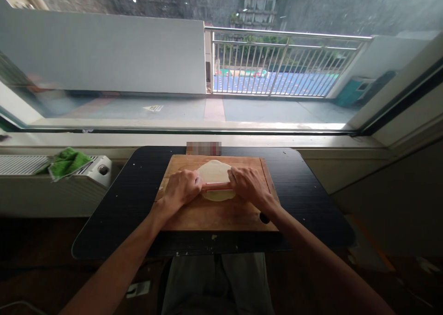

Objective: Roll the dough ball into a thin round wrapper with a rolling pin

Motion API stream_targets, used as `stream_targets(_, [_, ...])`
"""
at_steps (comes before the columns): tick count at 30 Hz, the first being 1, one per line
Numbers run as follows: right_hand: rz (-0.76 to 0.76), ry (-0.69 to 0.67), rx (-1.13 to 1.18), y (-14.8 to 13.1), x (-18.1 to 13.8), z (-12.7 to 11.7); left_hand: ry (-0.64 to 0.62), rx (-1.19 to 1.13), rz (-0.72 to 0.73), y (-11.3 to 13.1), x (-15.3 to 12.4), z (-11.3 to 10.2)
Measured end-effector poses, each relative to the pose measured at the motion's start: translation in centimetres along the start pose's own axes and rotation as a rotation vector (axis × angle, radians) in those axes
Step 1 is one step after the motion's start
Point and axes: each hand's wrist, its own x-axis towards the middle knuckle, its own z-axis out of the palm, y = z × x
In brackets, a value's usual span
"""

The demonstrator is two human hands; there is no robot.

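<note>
A thin, roughly round sheet of dough (215, 171) lies flat on a wooden cutting board (214, 220). Across its nearer half runs a slim pinkish rolling pin (216, 186). My left hand (185, 184) is closed around the pin's left end, and my right hand (249, 184) grips the right end. Both hands hide the ends of the pin and cover parts of the dough's side edges. The pin appears level and rests on the dough.
The board sits on a black table (114, 208) with small crumbs on it. Behind the board is a small box-like item (203, 148), its face blurred. A green cloth (69, 162) lies on a white radiator (51, 190) at left. A window sill (263, 140) borders the table's far edge.
</note>
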Motion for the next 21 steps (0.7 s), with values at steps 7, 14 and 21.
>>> stream_targets(7, [0.114, 0.066, 0.032, 0.6, 4.6, -0.2, 0.093, 0.002, 0.002, 0.3, 5.1, -0.4])
stream_targets(14, [0.169, 0.028, 0.042, 0.9, 7.8, -0.7, 0.029, -0.029, -0.059, 0.3, 8.8, -1.4])
stream_targets(21, [-0.003, 0.073, 0.07, 0.3, 1.3, 1.0, 0.015, 0.004, 0.006, 0.4, 2.5, -0.1])
